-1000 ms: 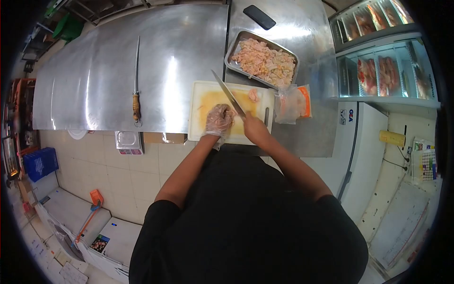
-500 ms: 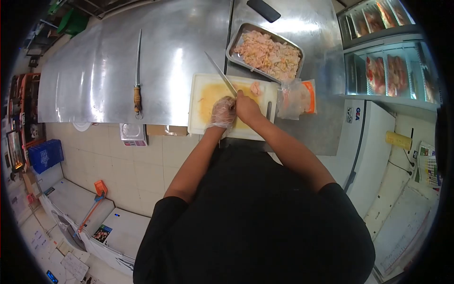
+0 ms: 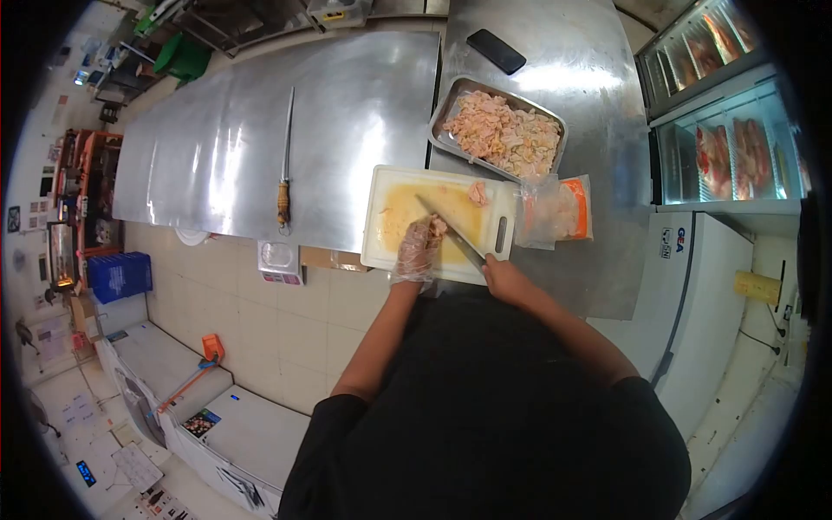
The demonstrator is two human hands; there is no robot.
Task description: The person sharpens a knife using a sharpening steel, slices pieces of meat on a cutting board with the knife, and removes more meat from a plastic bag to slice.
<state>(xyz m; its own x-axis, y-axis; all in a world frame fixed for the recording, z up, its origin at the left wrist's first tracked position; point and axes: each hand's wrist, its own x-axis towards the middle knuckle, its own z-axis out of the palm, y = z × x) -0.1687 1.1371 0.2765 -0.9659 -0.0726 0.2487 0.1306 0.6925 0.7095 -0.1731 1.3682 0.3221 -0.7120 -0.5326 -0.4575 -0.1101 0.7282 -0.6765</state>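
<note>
On the white cutting board [image 3: 375, 234], its middle stained yellow and wet, my left hand [image 3: 414, 250] in a clear plastic glove has its fingers closed on a small piece of raw meat [image 3: 438, 227]. My right hand [image 3: 510, 282], ungloved, grips the handle of a knife [image 3: 459, 238]. The blade slants up and left across the board, beside the meat and the gloved fingers. Another small pink meat scrap [image 3: 477, 193] lies near the board's upper right. Beyond the board, a metal tray [image 3: 442, 117] holds a heap of cut raw meat.
A plastic bag with an orange band [image 3: 574, 208] lies right of the board. A black phone [image 3: 497, 50] is at the back of the steel table [image 3: 347, 104], and a sharpening steel [image 3: 284, 186] lies on its left part. A lit display fridge [image 3: 724, 165] stands at right.
The knife and my right hand have moved down and right, away from the left hand, exposing the meat in its fingers. The whole view has shifted, with surroundings appearing lower and further right.
</note>
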